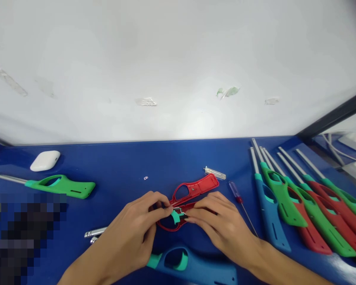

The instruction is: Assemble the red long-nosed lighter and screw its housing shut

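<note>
Both of my hands work over an opened red lighter casing on the blue table. My left hand [136,227] pinches at the left side of a small teal trigger [175,216]. My right hand [221,221] is closed at the fingertips on a thin wire beside the trigger. One red casing half [200,187] lies just beyond my fingers, its inside showing. The other red half [169,228] sits beneath them, partly covered. Nearer me lies a blue gas lighter [201,271] with a teal trigger, its front end hidden under my left hand.
A clear fuel tank [215,173] and a purple-handled screwdriver [235,192] lie right of the casing. Several assembled lighters [273,213] line the right side. Leftward are a green lighter [77,189], a white earbud case [45,160] and metal tubes [95,232]. A white wall [178,59] rises behind.
</note>
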The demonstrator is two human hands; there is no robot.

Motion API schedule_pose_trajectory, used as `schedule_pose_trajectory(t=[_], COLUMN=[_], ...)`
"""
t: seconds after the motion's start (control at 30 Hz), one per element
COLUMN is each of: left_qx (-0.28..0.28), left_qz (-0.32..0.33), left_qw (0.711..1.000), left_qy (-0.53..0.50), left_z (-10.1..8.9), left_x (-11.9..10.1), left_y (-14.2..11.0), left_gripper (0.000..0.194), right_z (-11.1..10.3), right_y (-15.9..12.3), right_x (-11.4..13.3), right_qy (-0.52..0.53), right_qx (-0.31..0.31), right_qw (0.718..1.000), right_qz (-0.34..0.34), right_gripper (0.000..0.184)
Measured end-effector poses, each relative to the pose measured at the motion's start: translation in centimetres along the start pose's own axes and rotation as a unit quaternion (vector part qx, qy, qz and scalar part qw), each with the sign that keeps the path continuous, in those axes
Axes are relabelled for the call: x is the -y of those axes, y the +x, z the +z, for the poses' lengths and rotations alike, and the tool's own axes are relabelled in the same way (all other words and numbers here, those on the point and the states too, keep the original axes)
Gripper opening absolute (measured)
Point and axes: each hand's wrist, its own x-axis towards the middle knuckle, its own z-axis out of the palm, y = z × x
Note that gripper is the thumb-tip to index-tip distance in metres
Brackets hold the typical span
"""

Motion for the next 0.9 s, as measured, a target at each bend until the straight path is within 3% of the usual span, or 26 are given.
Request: schedule_pose_trajectory(t=[0.37, 0.9], left_qx=[-0.012, -0.061], left_qz=[-0.003, 0.107], left_qw=[1.0, 0.986], left_qy=[0.006, 0.109], left_z=[0.3, 1.1], left_x=[0.1, 1.0], left_y=[0.1, 0.1], left_gripper=[0.035, 0.015], right_z=[0.2, 0.2], right_y=[-0.5, -0.2], right_x=[-0.3, -0.2], right_qy=[0.008, -0.007], right_qx=[0.014, -0.004], right_qw=[1.0, 1.0], right_qz=[0.006, -0.024], right_gripper=[0.015, 0.01])
